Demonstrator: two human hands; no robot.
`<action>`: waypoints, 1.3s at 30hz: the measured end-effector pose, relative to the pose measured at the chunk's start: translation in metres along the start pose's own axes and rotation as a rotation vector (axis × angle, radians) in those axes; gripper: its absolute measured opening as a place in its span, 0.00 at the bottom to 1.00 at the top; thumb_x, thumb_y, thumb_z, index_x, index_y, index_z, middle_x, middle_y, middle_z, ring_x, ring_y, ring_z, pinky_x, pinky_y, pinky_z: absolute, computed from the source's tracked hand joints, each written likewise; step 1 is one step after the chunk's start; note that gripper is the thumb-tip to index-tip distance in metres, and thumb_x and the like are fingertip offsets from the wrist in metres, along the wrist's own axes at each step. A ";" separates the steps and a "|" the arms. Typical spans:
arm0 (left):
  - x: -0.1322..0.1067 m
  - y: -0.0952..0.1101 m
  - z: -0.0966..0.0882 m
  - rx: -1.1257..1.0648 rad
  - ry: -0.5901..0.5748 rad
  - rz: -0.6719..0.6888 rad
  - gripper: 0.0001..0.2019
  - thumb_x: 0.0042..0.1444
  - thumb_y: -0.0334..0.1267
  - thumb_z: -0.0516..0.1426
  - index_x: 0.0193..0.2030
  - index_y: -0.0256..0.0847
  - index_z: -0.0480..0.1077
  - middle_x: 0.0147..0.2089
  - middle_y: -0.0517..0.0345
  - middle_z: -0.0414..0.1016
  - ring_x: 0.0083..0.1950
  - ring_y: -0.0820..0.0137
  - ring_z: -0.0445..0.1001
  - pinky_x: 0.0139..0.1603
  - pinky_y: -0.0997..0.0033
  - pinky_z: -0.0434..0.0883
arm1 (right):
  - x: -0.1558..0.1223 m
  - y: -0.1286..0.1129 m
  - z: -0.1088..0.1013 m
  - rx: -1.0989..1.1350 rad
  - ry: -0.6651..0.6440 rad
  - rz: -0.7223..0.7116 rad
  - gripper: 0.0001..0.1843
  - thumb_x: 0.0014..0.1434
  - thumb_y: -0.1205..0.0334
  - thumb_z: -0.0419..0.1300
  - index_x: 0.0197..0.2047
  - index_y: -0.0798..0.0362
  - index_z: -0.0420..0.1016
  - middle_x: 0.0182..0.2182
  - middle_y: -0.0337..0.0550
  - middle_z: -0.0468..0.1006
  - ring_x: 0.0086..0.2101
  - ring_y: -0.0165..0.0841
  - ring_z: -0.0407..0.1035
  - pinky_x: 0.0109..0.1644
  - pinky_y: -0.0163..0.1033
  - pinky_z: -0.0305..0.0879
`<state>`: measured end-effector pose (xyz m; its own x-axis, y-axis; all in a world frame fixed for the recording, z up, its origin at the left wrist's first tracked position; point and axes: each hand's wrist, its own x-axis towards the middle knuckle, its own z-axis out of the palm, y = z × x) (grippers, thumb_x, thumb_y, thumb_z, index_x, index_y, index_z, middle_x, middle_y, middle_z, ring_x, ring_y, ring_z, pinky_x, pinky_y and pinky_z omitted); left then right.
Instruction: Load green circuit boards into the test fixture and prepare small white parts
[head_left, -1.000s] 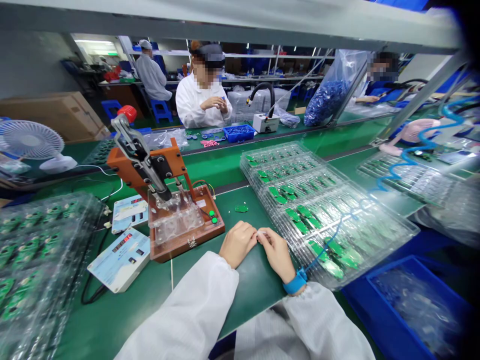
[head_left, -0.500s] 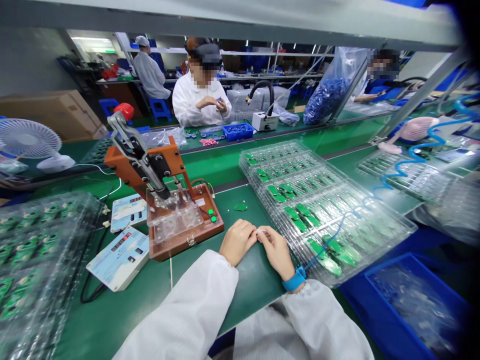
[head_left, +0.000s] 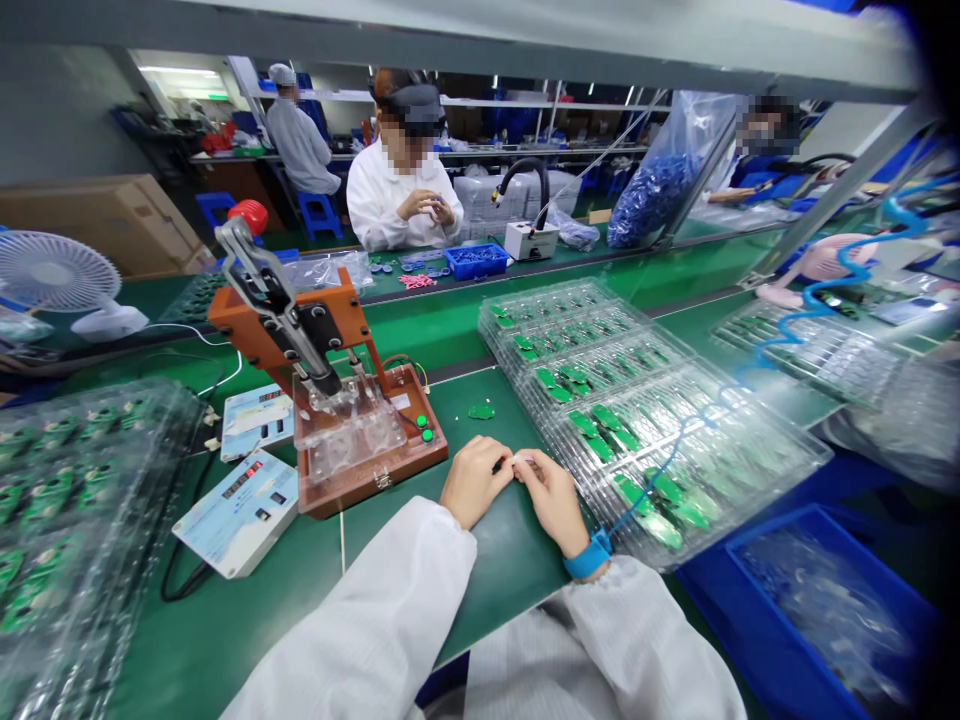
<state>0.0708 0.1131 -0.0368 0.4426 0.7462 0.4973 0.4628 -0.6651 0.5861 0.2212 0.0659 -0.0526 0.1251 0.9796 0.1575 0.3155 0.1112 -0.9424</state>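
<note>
While the left hand [head_left: 476, 482] and right hand [head_left: 553, 503] curl closed together, their fingertips [head_left: 527, 472] pinch a small white piece [head_left: 522, 459] above the green surface [head_left: 510, 570], with an orange press [head_left: 330, 335] just left, a loose green board [head_left: 481, 410] ahead, clear trays of green boards [head_left: 645, 430] right, and more trays [head_left: 75, 500] beyond the press.

White sleeves [head_left: 352, 610], blue strap [head_left: 589, 556], probably antistatic

No words can be read: the red digits on the white control box [head_left: 238, 514] and its printed panel are too small to make out.
</note>
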 end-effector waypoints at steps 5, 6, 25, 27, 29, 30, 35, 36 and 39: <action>0.001 0.000 -0.001 -0.010 -0.006 -0.020 0.08 0.61 0.28 0.59 0.30 0.39 0.71 0.31 0.59 0.74 0.35 0.68 0.70 0.40 0.68 0.68 | 0.000 -0.001 0.000 0.020 0.006 0.005 0.19 0.66 0.45 0.55 0.39 0.52 0.75 0.31 0.42 0.78 0.33 0.36 0.72 0.39 0.38 0.67; 0.001 0.000 -0.001 -0.012 -0.008 -0.023 0.08 0.61 0.28 0.59 0.30 0.39 0.71 0.31 0.59 0.75 0.35 0.68 0.70 0.40 0.68 0.68 | 0.000 -0.001 0.000 0.026 0.006 0.006 0.19 0.66 0.45 0.56 0.39 0.52 0.75 0.31 0.42 0.78 0.33 0.36 0.72 0.39 0.38 0.67; -0.001 0.011 -0.004 -0.239 0.019 -0.314 0.07 0.65 0.34 0.56 0.39 0.42 0.77 0.37 0.58 0.80 0.37 0.68 0.76 0.41 0.69 0.72 | 0.003 -0.002 0.003 0.182 0.056 0.066 0.22 0.63 0.41 0.60 0.40 0.53 0.76 0.34 0.45 0.79 0.36 0.38 0.74 0.43 0.42 0.72; -0.001 0.012 -0.004 -0.258 0.017 -0.353 0.06 0.64 0.34 0.57 0.38 0.41 0.76 0.36 0.58 0.80 0.36 0.69 0.75 0.40 0.70 0.71 | 0.002 -0.003 0.003 0.193 0.056 0.071 0.22 0.62 0.41 0.61 0.40 0.53 0.77 0.34 0.45 0.79 0.35 0.37 0.74 0.43 0.42 0.72; -0.001 0.012 -0.005 -0.280 0.009 -0.395 0.06 0.63 0.33 0.57 0.38 0.41 0.76 0.35 0.59 0.79 0.34 0.70 0.75 0.39 0.71 0.70 | 0.002 -0.004 0.003 0.205 0.063 0.076 0.21 0.62 0.42 0.61 0.40 0.53 0.77 0.34 0.46 0.79 0.35 0.37 0.74 0.43 0.42 0.73; -0.001 0.012 -0.005 -0.292 0.006 -0.410 0.06 0.63 0.34 0.57 0.38 0.41 0.76 0.35 0.59 0.79 0.33 0.70 0.74 0.38 0.72 0.70 | 0.002 -0.004 0.004 0.212 0.070 0.078 0.21 0.61 0.42 0.62 0.40 0.53 0.77 0.34 0.46 0.80 0.35 0.38 0.74 0.43 0.42 0.73; 0.000 0.013 -0.004 -0.392 0.005 -0.424 0.06 0.64 0.35 0.56 0.37 0.40 0.75 0.36 0.59 0.79 0.35 0.70 0.75 0.38 0.72 0.69 | 0.003 -0.005 0.004 0.252 0.095 0.078 0.20 0.60 0.43 0.63 0.40 0.53 0.77 0.35 0.46 0.80 0.36 0.37 0.75 0.45 0.43 0.74; 0.000 0.013 -0.004 -0.407 0.004 -0.421 0.07 0.64 0.35 0.56 0.37 0.40 0.75 0.36 0.58 0.79 0.35 0.70 0.75 0.38 0.72 0.69 | 0.003 -0.005 0.004 0.256 0.095 0.077 0.20 0.60 0.42 0.63 0.40 0.53 0.77 0.35 0.46 0.80 0.36 0.37 0.75 0.45 0.43 0.74; -0.001 0.013 -0.003 -0.418 -0.004 -0.425 0.07 0.64 0.35 0.56 0.37 0.39 0.75 0.36 0.58 0.79 0.35 0.70 0.75 0.38 0.73 0.69 | 0.002 -0.005 0.004 0.262 0.093 0.074 0.20 0.60 0.42 0.63 0.40 0.53 0.77 0.35 0.46 0.80 0.36 0.37 0.75 0.44 0.43 0.74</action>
<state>0.0741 0.1038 -0.0271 0.2881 0.9438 0.1620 0.2589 -0.2396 0.9357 0.2162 0.0682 -0.0483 0.2284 0.9684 0.1004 0.0498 0.0914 -0.9946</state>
